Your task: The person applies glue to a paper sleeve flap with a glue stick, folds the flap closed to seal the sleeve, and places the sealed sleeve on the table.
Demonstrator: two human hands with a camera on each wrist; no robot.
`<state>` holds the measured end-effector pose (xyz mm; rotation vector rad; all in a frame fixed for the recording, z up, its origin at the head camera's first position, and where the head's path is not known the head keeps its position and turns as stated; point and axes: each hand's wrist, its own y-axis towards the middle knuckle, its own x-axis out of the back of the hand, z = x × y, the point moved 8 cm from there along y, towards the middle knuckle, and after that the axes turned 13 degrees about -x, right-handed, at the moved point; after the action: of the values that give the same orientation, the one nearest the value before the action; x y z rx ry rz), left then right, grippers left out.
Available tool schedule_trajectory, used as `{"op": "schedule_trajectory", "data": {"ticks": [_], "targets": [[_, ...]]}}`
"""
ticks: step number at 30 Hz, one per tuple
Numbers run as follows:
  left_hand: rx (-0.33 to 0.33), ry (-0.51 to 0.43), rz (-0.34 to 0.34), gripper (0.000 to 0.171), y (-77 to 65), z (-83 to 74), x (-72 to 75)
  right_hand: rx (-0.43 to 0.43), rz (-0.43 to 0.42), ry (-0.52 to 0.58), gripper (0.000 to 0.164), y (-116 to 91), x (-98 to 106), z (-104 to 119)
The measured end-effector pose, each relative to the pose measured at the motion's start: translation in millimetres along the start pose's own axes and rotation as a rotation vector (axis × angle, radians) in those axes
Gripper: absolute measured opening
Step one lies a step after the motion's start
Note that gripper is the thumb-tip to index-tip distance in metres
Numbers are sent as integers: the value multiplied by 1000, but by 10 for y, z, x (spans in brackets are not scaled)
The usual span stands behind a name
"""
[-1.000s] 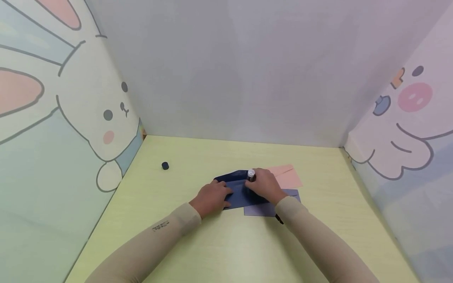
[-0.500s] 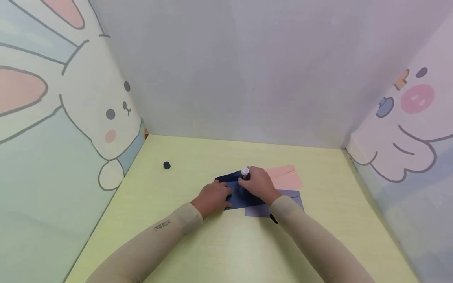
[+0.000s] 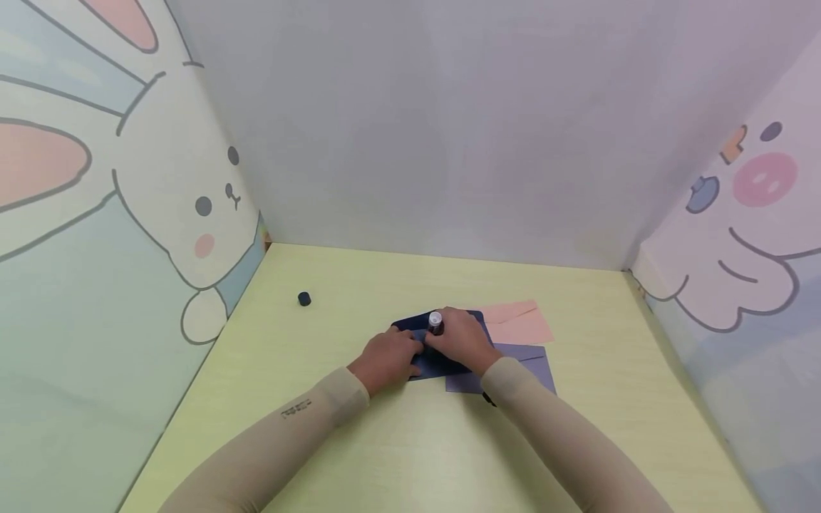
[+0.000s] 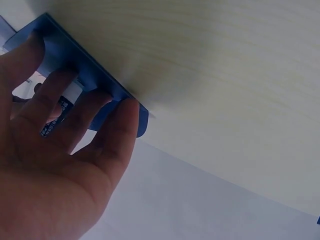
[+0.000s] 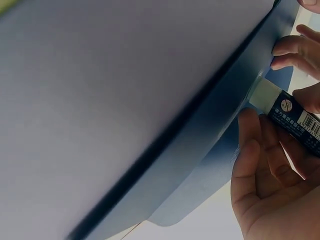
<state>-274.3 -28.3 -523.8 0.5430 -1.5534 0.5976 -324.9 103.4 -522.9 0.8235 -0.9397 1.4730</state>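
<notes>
A dark blue envelope (image 3: 442,365) lies on the table with its flap folded back at the far side. My left hand (image 3: 388,358) rests on its left part; in the left wrist view the spread fingertips press the paper (image 4: 60,45). My right hand (image 3: 463,338) grips an uncapped glue stick (image 3: 435,323), held upright over the envelope. In the right wrist view the pale end of the glue stick (image 5: 295,117) touches the blue paper close to the fold, and a thin wet-looking streak trails from it.
A small black cap (image 3: 304,299) stands at the far left of the table. A pink envelope (image 3: 521,326) and a purple envelope (image 3: 537,363) lie to the right, the purple one partly under the blue. A small dark object (image 3: 489,399) shows beneath my right wrist.
My right hand has moved left along the envelope with the glue stick, uncovering its right end. My left hand stays in place on the paper.
</notes>
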Motion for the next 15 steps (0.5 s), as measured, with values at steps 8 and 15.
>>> {"op": "schedule_trajectory", "data": {"ticks": [8,15], "targets": [[0,9,16,37,-6,-14,5,-1,-25,-40,23,-30,102,-141],[2,6,29,37,4,-28,11,-40,-51,-36,23,-35,229,-404]]}}
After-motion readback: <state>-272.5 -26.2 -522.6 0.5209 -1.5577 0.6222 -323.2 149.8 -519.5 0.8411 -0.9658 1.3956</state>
